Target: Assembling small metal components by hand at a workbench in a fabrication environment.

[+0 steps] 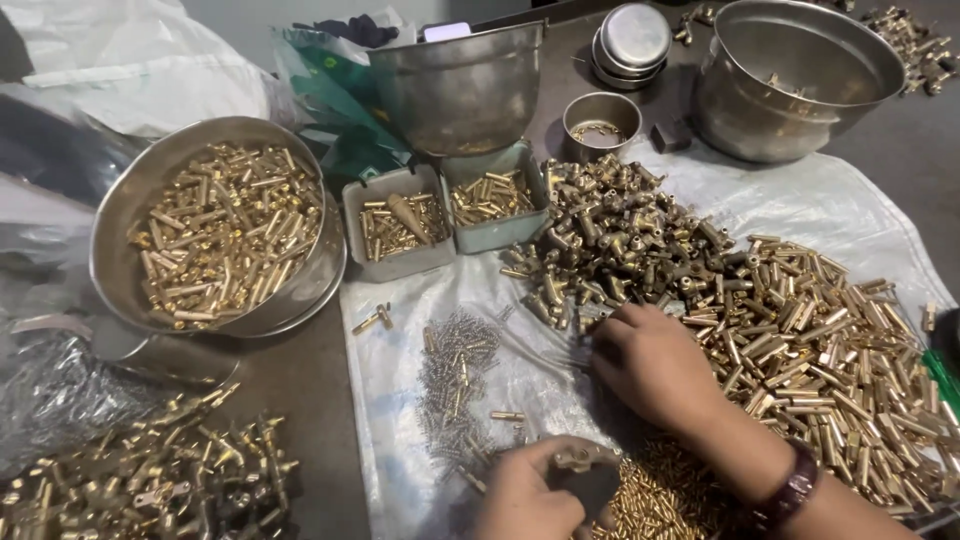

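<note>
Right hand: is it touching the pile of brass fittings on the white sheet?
Touching. The head view shows the right hand palm-down with its fingers resting on the near edge of the brass fittings pile; no gap shows between them.

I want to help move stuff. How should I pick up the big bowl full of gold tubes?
Probably best by its rim, one hand on each side, coming from above. The bowl is wide, round, tilted, and heaped with brass tubes, so a one-sided grip would likely tip it.

Both forearms are bare and sleeveless, and the right wrist wears a dark reddish-brown watch [793, 488] with a band.
</note>
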